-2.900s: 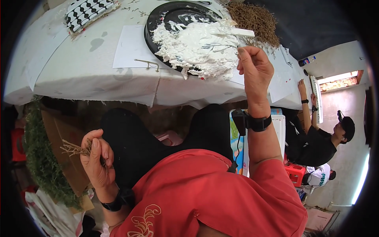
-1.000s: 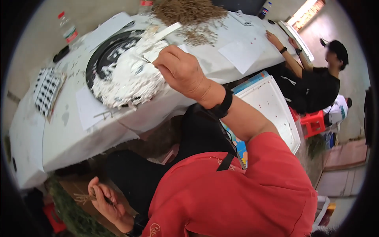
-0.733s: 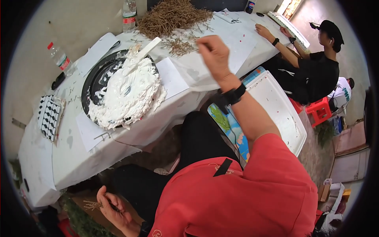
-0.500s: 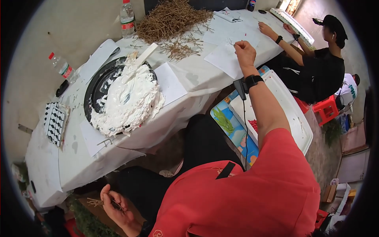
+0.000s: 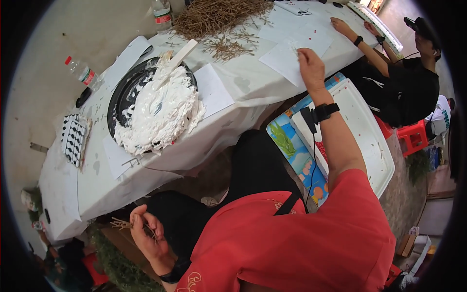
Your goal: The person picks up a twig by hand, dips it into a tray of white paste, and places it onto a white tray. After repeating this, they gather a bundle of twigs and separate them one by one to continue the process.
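Observation:
My left hand (image 5: pixel 148 236), low at the left beside my thigh, has its fingers curled around a small bundle of brown twigs (image 5: pixel 120 223). My right hand (image 5: pixel 312 70) reaches out over the table edge, thumb and fingertips pinched. A thin, faint twig (image 5: pixel 295 49) sticks out of that pinch above a white paper sheet (image 5: pixel 282 63). A big heap of brown twigs (image 5: pixel 219 18) lies at the back of the table, with loose twigs (image 5: pixel 231 47) in front. White paste (image 5: pixel 163 109) covers most of a round black tray (image 5: pixel 115 109), and a flat pale stick (image 5: pixel 184 52) rests in it.
Under my right forearm stand a white tray (image 5: pixel 377 160) and a box of small red beads (image 5: pixel 321 151). Bottles (image 5: pixel 82 72), a patterned pack (image 5: pixel 74 138) and a bent wire (image 5: pixel 130 163) lie on the table (image 5: pixel 243 90). A co-worker in black (image 5: pixel 408 87) sits at the right.
The whole view has shifted slightly. My right hand has drawn a little back from the paper, still pinched. My left hand keeps its twig bundle. The co-worker's head has moved a little.

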The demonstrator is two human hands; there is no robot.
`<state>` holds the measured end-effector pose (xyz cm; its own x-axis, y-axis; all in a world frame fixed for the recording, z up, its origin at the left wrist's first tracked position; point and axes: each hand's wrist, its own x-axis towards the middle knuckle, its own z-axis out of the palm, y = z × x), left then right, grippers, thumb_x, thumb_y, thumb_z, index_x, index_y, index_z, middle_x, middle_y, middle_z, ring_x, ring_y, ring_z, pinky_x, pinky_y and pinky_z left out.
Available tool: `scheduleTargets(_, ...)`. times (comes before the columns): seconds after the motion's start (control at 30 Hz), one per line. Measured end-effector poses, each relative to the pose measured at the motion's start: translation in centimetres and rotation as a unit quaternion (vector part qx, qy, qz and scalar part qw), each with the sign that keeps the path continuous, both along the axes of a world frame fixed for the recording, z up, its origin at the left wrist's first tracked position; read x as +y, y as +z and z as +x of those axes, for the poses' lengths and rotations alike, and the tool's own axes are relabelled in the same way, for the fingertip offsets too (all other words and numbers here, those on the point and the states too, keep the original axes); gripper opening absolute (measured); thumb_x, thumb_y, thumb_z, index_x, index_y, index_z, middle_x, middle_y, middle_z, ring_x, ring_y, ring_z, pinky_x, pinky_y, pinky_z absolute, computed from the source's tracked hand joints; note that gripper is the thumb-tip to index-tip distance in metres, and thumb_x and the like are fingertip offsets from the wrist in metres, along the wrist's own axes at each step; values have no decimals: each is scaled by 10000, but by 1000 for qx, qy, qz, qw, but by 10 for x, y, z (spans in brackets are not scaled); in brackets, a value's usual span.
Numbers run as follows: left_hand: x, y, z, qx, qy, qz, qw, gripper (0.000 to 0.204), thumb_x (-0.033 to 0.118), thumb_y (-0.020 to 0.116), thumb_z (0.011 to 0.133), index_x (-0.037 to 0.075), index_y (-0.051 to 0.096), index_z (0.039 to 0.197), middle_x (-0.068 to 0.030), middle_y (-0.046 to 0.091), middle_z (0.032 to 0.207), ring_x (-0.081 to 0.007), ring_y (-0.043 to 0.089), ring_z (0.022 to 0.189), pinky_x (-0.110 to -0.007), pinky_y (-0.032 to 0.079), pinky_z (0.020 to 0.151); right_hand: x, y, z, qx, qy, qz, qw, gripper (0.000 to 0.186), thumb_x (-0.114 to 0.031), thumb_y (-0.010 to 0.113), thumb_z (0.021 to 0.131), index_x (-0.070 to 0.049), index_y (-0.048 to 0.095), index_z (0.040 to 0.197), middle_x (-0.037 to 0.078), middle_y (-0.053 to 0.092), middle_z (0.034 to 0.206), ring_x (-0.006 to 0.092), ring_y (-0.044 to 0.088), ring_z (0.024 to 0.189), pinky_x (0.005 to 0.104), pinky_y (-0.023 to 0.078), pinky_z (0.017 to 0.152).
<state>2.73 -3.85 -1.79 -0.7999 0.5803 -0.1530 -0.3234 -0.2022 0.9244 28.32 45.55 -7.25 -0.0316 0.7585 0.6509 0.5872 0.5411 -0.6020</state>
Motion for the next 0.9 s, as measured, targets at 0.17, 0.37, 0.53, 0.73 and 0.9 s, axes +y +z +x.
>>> scheduleTargets(0.17, -5, 1, 9, 15, -11, 9, 1000, 267, 240, 422, 970, 14, 545, 1040, -31, 421, 598, -77, 329, 396, -190, 270, 360, -49, 10, -66, -78, 141, 87, 983, 176, -124, 536, 868, -83, 597, 1027, 103, 660, 828, 267, 638, 733, 342, 501, 643)
scheduleTargets(0.37, -29, 0, 17, 16, 15, 15, 1000, 267, 234, 411, 974, 12, 538, 1052, -28, 415, 606, -76, 325, 403, -188, 270, 357, -60, -10, -97, -305, 104, 62, 945, 241, -108, 492, 867, -109, 541, 1102, 107, 656, 800, 287, 644, 719, 391, 510, 617)
scheduleTargets(0.53, -38, -1, 22, 26, 22, 18, 999, 270, 228, 399, 981, 11, 528, 1077, -19, 406, 627, -70, 325, 419, -183, 273, 360, -58, -20, -92, -252, 99, 93, 958, 280, -97, 497, 847, -109, 535, 1124, 115, 654, 768, 290, 643, 704, 403, 513, 618)
scheduleTargets(0.73, -42, 0, 25, 31, 30, 28, 999, 275, 229, 397, 983, 10, 525, 1088, -19, 406, 631, -70, 326, 421, -182, 275, 364, -64, -11, -88, -257, 116, 36, 959, 302, -94, 447, 845, -92, 536, 1134, 132, 662, 793, 298, 646, 737, 404, 513, 627)
scheduleTargets(0.9, -43, -3, 30, 16, 52, 35, 998, 274, 220, 394, 980, -1, 535, 1058, -34, 416, 604, -81, 328, 398, -190, 270, 359, -65, -10, -80, -234, 157, 19, 959, 309, -102, 476, 845, -131, 529, 1148, 142, 656, 798, 310, 634, 746, 400, 507, 655)
